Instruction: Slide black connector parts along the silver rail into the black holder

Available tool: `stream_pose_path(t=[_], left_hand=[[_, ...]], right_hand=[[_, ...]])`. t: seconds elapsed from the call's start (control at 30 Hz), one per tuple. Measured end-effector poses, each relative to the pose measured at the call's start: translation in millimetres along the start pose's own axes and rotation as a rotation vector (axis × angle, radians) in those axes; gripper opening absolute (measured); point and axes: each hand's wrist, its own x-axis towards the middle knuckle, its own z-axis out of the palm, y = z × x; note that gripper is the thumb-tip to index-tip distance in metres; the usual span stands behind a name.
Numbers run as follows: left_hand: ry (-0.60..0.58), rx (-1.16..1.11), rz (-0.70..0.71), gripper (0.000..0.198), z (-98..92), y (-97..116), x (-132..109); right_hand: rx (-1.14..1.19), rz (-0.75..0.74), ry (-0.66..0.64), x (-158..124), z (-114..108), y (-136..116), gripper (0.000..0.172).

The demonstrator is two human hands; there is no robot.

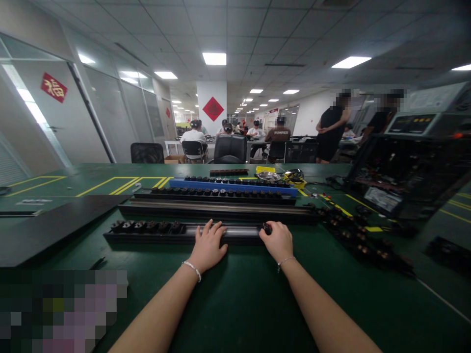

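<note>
A long black rail (147,236) lies across the green table in front of me, with several small black socket modules (147,226) seated in its left part. My left hand (208,246) rests on the bare middle of the rail, fingers stretched out flat. My right hand (277,240) sits at the rail's right end, fingers curled around a small black module (267,227). Both wrists wear thin bracelets.
Behind the rail lie more long strips: a black one (221,210), one with sockets (217,194) and a blue one (235,186). A dark panel (55,220) lies at left, loose modules (353,235) at right, a machine (408,166) beyond. People sit and stand in the background.
</note>
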Motion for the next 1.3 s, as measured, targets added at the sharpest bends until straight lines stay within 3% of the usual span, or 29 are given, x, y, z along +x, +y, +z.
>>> stream_pose_path(t=[1.3], left_hand=[[0.004, -0.011, 0.009, 0.049, -0.4, 0, -1]], right_hand=[[-0.057, 0.157, 0.04, 6, -13, 24, 0.035]])
